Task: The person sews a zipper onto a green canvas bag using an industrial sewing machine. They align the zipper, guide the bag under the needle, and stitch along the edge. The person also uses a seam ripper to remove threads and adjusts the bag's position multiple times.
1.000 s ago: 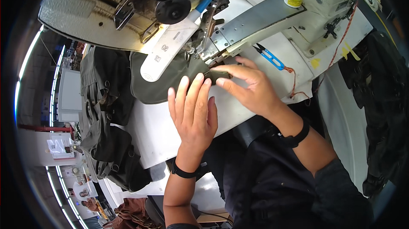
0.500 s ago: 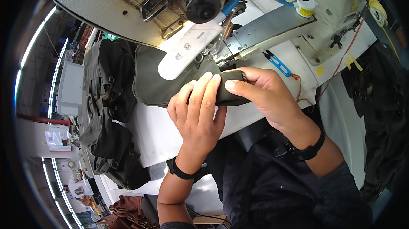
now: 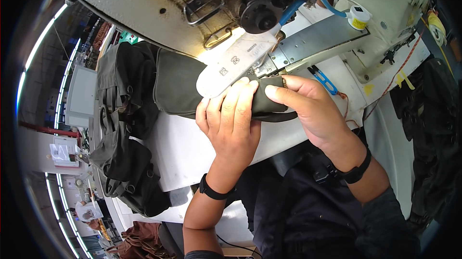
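Observation:
A dark olive fabric piece [image 3: 179,85], perhaps a bag part, lies under the head of a sewing machine [image 3: 298,42]. My left hand [image 3: 233,114] rests on its near part, fingers stretched flat side by side on the cloth and thumb by the near edge. To its right, my right hand [image 3: 313,105] pinches the fabric's right end, thumb on top and the forefinger at the far side. The machine's white rounded cover [image 3: 231,66] hangs over the cloth just beyond my left fingertips and hides the needle area.
Blue-handled thread snips [image 3: 325,82] on an orange cord lie right of the needle plate. Dark olive bags [image 3: 125,114] are heaped on the left of the white table [image 3: 178,148]. More dark fabric [image 3: 435,129] hangs at far right; brown cloth [image 3: 147,242] lies at lower left.
The whole view has shifted, so the machine and both hands appear farther right, with the machine head lower. Both hands keep nearly the same places on the fabric.

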A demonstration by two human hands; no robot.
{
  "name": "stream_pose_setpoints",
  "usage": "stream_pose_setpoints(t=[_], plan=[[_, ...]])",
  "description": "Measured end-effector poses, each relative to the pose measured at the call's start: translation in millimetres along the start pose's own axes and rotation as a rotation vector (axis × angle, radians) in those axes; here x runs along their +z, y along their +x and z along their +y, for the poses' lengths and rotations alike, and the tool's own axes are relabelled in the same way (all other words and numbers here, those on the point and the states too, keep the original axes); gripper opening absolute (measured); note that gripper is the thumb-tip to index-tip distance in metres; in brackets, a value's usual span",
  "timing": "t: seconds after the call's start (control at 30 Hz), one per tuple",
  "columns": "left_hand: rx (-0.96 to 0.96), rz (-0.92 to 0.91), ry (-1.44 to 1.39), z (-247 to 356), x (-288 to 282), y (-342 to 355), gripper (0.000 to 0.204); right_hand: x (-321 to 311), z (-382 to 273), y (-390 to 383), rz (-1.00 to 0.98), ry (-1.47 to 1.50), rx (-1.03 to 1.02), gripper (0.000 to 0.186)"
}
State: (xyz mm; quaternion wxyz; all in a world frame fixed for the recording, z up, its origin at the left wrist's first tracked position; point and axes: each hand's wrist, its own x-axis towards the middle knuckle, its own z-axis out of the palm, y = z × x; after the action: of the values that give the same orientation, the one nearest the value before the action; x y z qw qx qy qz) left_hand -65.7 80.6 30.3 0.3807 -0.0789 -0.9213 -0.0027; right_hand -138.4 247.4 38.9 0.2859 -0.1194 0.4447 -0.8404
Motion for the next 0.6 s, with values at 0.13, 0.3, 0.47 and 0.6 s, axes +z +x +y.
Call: stream_pose_setpoints(t=[0.13, 0.3, 0.47, 0.6], plan=[[-0.011, -0.002, -0.022, -1, 2, 5, 0.055, -6, 7, 9, 0.048, -0.019, -0.049, 0.017], [0.044, 0.025, -0.004, -10, 3, 9, 0.058, -1, -7, 8, 0.166, -0.471, -0.175, 0.014], [0.077, 0.083, 0.033, -18, 2, 2, 0.053, 10, -10, 7, 0.418, -1.008, -0.449, 0.006], [0.11, 0.095, 0.006, -19, 7, 6, 0.048, -10, -13, 22, 0.41, -1.372, -0.994, 0.016]])
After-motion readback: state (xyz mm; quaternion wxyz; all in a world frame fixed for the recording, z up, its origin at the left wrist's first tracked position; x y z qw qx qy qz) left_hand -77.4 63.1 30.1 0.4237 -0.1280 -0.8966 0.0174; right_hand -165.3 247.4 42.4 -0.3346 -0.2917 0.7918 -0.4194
